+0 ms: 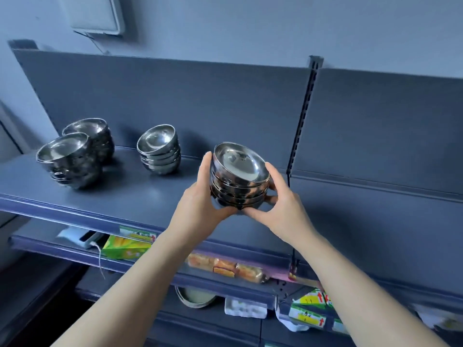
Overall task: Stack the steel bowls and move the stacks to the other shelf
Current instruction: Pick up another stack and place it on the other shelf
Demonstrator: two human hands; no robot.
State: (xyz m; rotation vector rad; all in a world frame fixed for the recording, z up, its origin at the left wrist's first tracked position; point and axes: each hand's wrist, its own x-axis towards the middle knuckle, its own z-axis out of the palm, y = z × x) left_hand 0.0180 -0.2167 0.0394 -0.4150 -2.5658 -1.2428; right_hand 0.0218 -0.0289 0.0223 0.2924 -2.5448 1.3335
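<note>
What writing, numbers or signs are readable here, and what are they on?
No text reads clearly.
On the yellow shelf tags: red arrows, print too blurred.
On the green box: any lettering too blurred.
On the held stack of bowls: no marking visible.

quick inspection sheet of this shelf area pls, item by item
surface: dark blue metal shelf, top tier.
job's things: tilted stack of shiny steel bowls held in both hands; near-left bowl stack, rear-left bowl stack and middle bowl stack stand on the shelf.
clutter: green-yellow carton, orange snack packets, white device on lower shelves.
grippers: left hand and right hand grip the held stack's sides.
cables: thin white cord hangs from the white device.
surroundings: slotted upright post, grey back panel, white wall box.
</note>
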